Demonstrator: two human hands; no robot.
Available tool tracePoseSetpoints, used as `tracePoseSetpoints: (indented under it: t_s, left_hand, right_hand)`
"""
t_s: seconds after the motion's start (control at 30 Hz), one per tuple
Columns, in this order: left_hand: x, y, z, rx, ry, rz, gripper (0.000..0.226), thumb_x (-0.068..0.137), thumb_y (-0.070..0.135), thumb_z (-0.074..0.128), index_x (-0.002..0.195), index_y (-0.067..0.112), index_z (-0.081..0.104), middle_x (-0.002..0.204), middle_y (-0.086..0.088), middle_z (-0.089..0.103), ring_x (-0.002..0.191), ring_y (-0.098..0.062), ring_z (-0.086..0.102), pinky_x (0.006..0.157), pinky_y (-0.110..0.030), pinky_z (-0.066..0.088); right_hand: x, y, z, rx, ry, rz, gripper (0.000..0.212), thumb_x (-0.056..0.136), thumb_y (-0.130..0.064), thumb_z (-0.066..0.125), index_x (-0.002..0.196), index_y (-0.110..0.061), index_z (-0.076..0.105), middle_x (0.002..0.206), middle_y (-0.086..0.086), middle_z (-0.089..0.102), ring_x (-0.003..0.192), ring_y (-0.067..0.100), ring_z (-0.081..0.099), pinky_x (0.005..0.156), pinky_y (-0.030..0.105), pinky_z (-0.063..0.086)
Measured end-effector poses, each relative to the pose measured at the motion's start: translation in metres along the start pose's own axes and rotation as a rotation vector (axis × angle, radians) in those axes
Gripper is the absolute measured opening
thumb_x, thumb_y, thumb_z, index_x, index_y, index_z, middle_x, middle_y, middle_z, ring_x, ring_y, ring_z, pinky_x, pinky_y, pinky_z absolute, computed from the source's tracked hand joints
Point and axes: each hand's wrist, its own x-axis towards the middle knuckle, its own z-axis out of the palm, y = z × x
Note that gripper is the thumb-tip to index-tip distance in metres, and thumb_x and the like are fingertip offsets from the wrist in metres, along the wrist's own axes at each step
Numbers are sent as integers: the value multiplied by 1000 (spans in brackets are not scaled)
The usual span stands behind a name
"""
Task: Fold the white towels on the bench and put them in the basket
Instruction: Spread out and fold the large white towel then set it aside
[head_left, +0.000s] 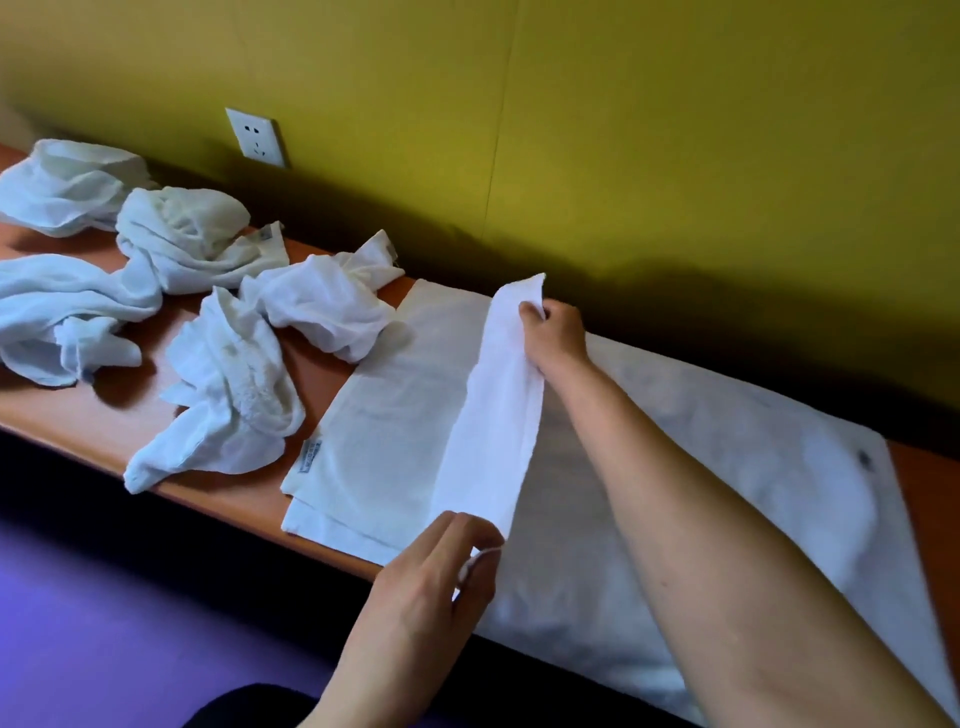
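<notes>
two hands hold one white towel spread flat along the orange counter, against the yellow wall. the right hand reaches across to the far side, its fingers clamped on the far corner of the towel's raised edge. the left hand is at the near side, by the counter's front lip, fingers curled and pinching the near corner of that same edge. between the two hands the lifted edge stands up as a narrow band, above the part of the towel that lies flat; the fold runs across the counter from front to back. the rest of the towel stretches away to the right, under the right forearm, and has a small dark spot near its far right end. a small label shows at the towel's left end.

left of it, five crumpled towels lie in loose heaps on the counter, the nearest one just touching the flat towel's left end. a white wall socket sits above the heaps. a basket is not in view. below the counter the floor looks purple.
</notes>
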Motion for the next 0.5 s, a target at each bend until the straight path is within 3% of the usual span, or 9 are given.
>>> tracePoseSetpoints:
  t_s: [0.13, 0.3, 0.5]
  left_hand:
    - [-3, 45, 35, -37, -100, 114, 8, 96, 30, 54, 102, 36, 54, 96, 20, 55, 72, -2, 59, 66, -23, 48]
    - [-10, 101, 85, -62, -206, 231, 6, 98, 32, 53, 101, 33, 58, 94, 16, 56, 72, -5, 58, 64, -23, 46]
    - [-15, 158, 150, -116, -293, 319, 6, 98, 26, 55, 102, 30, 56, 94, 15, 55, 69, -7, 54, 62, -25, 48]
  right_hand:
    - [-9, 33, -75, 115, 119, 14, 24, 99, -24, 52, 80, -10, 60, 70, -3, 53, 63, 9, 46, 56, 27, 36]
    - [-27, 87, -169, 186, 208, 69, 22, 98, -19, 48, 78, -13, 57, 73, 0, 53, 70, 14, 48, 64, 29, 36]
    - [-38, 150, -273, 226, 240, 129, 23, 99, -27, 46, 101, -20, 68, 95, 1, 67, 85, 15, 62, 70, 26, 47]
